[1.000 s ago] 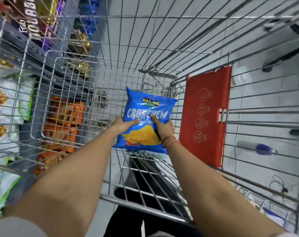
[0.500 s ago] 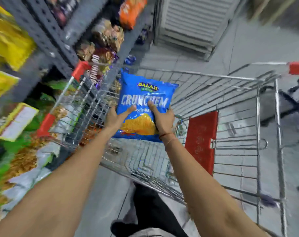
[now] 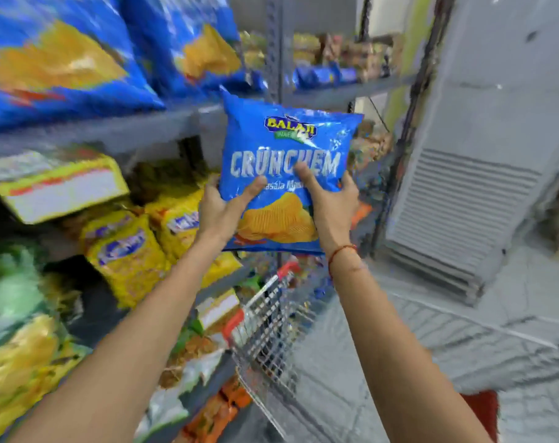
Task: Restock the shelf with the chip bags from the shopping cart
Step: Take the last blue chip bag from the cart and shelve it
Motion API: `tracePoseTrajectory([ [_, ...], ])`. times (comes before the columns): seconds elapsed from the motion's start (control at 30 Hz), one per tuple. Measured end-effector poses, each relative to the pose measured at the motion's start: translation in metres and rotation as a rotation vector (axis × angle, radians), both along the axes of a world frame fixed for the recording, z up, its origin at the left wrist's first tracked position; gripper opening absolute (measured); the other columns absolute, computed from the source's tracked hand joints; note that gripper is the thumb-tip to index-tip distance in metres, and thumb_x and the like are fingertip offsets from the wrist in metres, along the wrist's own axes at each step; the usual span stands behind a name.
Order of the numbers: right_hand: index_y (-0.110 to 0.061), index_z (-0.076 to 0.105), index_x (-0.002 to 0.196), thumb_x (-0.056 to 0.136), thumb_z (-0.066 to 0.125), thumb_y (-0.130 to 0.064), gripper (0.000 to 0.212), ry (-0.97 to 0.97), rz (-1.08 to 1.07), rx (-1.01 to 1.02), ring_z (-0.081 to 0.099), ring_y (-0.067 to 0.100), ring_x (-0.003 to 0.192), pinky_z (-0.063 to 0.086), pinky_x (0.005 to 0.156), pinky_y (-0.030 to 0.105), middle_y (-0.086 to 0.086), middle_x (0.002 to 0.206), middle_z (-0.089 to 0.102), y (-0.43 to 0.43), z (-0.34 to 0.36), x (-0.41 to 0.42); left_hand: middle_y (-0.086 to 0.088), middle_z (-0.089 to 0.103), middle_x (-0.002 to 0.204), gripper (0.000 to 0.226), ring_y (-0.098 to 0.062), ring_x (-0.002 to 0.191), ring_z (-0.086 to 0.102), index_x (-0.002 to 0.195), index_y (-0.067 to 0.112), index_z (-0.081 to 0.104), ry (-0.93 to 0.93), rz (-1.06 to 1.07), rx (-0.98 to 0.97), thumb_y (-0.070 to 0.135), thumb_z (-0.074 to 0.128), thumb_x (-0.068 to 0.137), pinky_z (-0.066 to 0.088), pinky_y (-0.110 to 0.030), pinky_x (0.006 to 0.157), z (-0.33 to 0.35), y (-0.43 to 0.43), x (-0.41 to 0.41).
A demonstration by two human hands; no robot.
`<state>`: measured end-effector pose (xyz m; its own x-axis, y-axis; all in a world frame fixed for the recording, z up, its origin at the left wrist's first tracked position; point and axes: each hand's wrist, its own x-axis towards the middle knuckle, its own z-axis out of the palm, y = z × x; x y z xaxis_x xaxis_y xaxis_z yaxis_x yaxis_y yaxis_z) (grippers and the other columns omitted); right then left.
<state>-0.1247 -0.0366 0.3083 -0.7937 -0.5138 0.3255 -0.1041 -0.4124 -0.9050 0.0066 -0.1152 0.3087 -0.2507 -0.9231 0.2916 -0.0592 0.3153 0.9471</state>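
As if offered: both hands (image 3: 220, 209) under chip bag (image 3: 287, 155)

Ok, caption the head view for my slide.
Both hands, left and right, lift a blue Crunchem bag toward matching shelf bags.

Blue glossy plastic-film chip bag (image 3: 284, 161): crinkled foil-like surface catching white glare. Matching blue glossy film bags (image 3: 64, 59) shining above on the grey matt-painted metal shelf (image 3: 112, 131). Yellow glossy plastic snack packets (image 3: 124, 251) gleaming below. Silvery wire-mesh metal shopping cart (image 3: 268, 330) showing a red smooth plastic corner trim. Thin red thread bracelet (image 3: 342, 251), matt cloth, circling the wrist.
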Motion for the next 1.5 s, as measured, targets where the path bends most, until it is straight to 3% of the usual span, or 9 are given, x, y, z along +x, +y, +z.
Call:
tracePoseTrajectory([
  [0.13,-0.023,0.070,0.085,0.061,0.085,-0.038,0.032,0.122,0.051,-0.163,0.072,0.008,0.083,0.059,0.079,0.031,-0.005,0.086,0.075,-0.028,0.087,0.057,0.004,0.062,0.098,0.053,-0.015,0.093,0.060,0.100,0.023,0.053,0.088,0.168,-0.213,0.053,0.075,0.062,0.046,-0.026,0.079,0.083,-0.004,0.068],
  [0.33,-0.015,0.070,0.091,0.065,0.085,-0.038,0.038,0.200,0.249,-0.339,0.066,-0.004,0.076,0.052,0.070,0.017,-0.008,0.086,0.073,-0.062,0.176,0.152,0.011,0.067,0.097,0.066,-0.005,0.090,0.065,0.095,0.028,0.053,0.214,0.371,-0.360,0.067,0.073,0.046,0.052,-0.028,0.081,0.166,-0.002,0.172],
  [0.57,-0.016,0.070,0.097,0.062,0.084,-0.047,0.048,0.247,0.515,-0.376,0.070,0.005,0.085,0.057,0.078,0.030,-0.009,0.092,0.074,-0.106,0.217,0.259,0.006,0.069,0.104,0.074,-0.014,0.095,0.068,0.104,0.024,0.056,0.252,0.565,-0.342,0.066,0.076,0.048,0.053,-0.041,0.089,0.200,-0.008,0.280],
  [0.77,-0.017,0.067,0.104,0.049,0.073,-0.074,0.080,0.298,0.553,-0.260,0.067,0.021,0.101,0.053,0.090,0.046,-0.002,0.103,0.074,-0.136,0.213,0.318,-0.003,0.069,0.107,0.078,-0.020,0.093,0.069,0.100,0.022,0.055,0.273,0.650,-0.250,0.068,0.076,0.041,0.055,-0.048,0.086,0.195,-0.027,0.330],
  [0.93,-0.013,0.063,0.110,0.061,0.077,-0.063,0.072,0.294,0.567,-0.177,0.059,0.030,0.112,0.046,0.094,0.041,0.004,0.108,0.069,-0.155,0.203,0.331,-0.005,0.067,0.111,0.084,-0.022,0.096,0.066,0.112,0.016,0.051,0.242,0.652,-0.150,0.064,0.078,0.049,0.054,-0.047,0.089,0.186,-0.047,0.342],
  [1.03,-0.019,0.058,0.095,0.066,0.077,-0.057,0.052,0.318,0.583,-0.140,0.059,0.030,0.111,0.042,0.086,0.037,-0.007,0.088,0.064,-0.164,0.201,0.334,-0.003,0.065,0.112,0.083,-0.019,0.097,0.065,0.116,0.017,0.049,0.241,0.661,-0.109,0.064,0.071,0.051,0.054,-0.041,0.088,0.179,-0.058,0.344],
  [1.17,-0.014,0.059,0.104,0.066,0.075,-0.061,0.062,0.326,0.597,-0.094,0.060,0.029,0.105,0.044,0.081,0.038,0.003,0.097,0.066,-0.179,0.192,0.340,0.000,0.067,0.107,0.083,-0.016,0.094,0.065,0.113,0.016,0.052,0.253,0.708,-0.115,0.066,0.070,0.049,0.054,-0.036,0.083,0.167,-0.071,0.346],
  [1.33,-0.015,0.055,0.109,0.065,0.070,-0.069,0.072,0.327,0.549,-0.013,0.060,0.025,0.094,0.048,0.085,0.042,0.001,0.096,0.066,-0.195,0.180,0.343,0.007,0.064,0.096,0.053,-0.002,0.081,0.060,0.105,0.018,0.054,0.194,0.810,-0.158,0.050,0.075,0.068,0.044,-0.019,0.061,0.162,-0.079,0.344],
  [1.5,-0.016,0.044,0.130,0.065,0.069,-0.070,0.088,0.367,0.490,-0.041,0.058,0.034,0.117,0.047,0.095,0.045,0.010,0.125,0.064,-0.196,0.179,0.346,0.000,0.061,0.110,0.064,-0.016,0.093,0.058,0.111,0.015,0.049,0.104,0.909,-0.132,0.055,0.073,0.068,0.044,-0.027,0.075,0.163,-0.074,0.342],
])
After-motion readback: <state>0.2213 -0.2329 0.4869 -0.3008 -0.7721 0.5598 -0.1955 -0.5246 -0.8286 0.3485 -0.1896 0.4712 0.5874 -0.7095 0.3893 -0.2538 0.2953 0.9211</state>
